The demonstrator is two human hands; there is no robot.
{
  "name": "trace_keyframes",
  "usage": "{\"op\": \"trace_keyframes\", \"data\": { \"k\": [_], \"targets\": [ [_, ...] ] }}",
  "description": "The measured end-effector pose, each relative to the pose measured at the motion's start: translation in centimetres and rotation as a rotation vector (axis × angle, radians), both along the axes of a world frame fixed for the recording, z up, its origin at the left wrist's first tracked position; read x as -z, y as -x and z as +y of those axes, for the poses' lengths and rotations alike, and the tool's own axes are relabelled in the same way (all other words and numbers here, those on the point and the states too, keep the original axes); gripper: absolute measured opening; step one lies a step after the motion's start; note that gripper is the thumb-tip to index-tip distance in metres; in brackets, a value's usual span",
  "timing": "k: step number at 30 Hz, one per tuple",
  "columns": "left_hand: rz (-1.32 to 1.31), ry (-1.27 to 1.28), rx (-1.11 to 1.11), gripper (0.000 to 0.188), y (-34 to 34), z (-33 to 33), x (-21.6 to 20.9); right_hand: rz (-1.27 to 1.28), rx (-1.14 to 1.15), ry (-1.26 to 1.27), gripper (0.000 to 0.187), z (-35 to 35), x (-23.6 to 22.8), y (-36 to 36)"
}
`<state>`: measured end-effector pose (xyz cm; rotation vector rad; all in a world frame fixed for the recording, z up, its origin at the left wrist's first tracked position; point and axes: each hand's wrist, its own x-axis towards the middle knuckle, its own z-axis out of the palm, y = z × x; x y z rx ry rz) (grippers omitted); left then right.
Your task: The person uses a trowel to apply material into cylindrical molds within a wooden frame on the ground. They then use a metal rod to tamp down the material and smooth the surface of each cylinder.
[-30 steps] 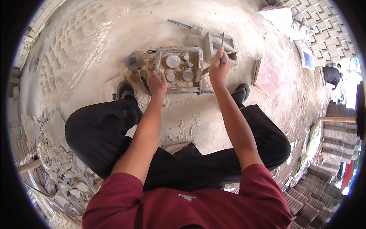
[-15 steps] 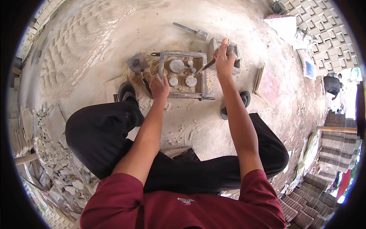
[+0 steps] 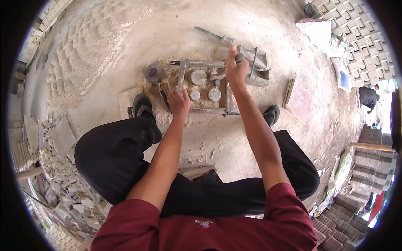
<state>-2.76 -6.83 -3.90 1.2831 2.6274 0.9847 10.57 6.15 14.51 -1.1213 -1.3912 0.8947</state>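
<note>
A grey, dusty rectangular moulding frame (image 3: 205, 63) lies on the ground, packed with sand. Several round grey discs (image 3: 198, 77) of different sizes are set in the sand. My left hand (image 3: 179, 101) is at the frame's left bar, its fingers closed over the lower part of it. Above the right side of the frame, my right hand (image 3: 236, 71) is closed with the thumb up, around a small hand tool (image 3: 217, 76). The tool's end reaches over the sand by the upper small discs; my fist hides its handle.
A square-bladed trowel (image 3: 155, 72) lies left of the frame. Beyond it are a mallet-like tool (image 3: 226, 40) and a grey open box (image 3: 261, 58) with a dark rod (image 3: 253, 62) across it. A reddish board (image 3: 299, 100) lies right; rubble (image 3: 69, 184) is at left.
My right hand has shifted left and turned, bringing the tool's end further up and over the sand. The dark rod on the box is now uncovered. My left hand stays at the frame.
</note>
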Motion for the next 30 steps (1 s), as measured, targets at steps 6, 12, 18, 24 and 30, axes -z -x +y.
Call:
{"op": "trace_keyframes", "data": {
  "k": [6, 12, 18, 24, 30],
  "targets": [
    [0.003, 0.011, 0.002, 0.047, 0.3, -0.1, 0.0, -0.151, -0.122, -0.082, 0.058, -0.3, 0.5, 1.3],
    [-0.008, -0.043, -0.016, 0.046, -0.2, 0.4, -0.2, -0.123, -0.272, -0.017, 0.054, 1.9, 1.7, 0.7],
    [-0.045, 0.025, -0.009, 0.043, 0.2, -0.5, 0.0, 0.035, -0.194, -0.049, 0.053, 1.2, 1.2, -0.5],
    [-0.039, -0.023, -0.029, 0.044, -0.4, 0.2, -0.7, -0.083, -0.154, -0.011, 0.054, 3.0, 1.3, -1.9],
    [0.001, -0.006, -0.042, 0.045, 0.2, 0.2, -0.8, -0.074, -0.031, 0.012, 0.052, 1.4, 1.0, -1.6]
  ]
}}
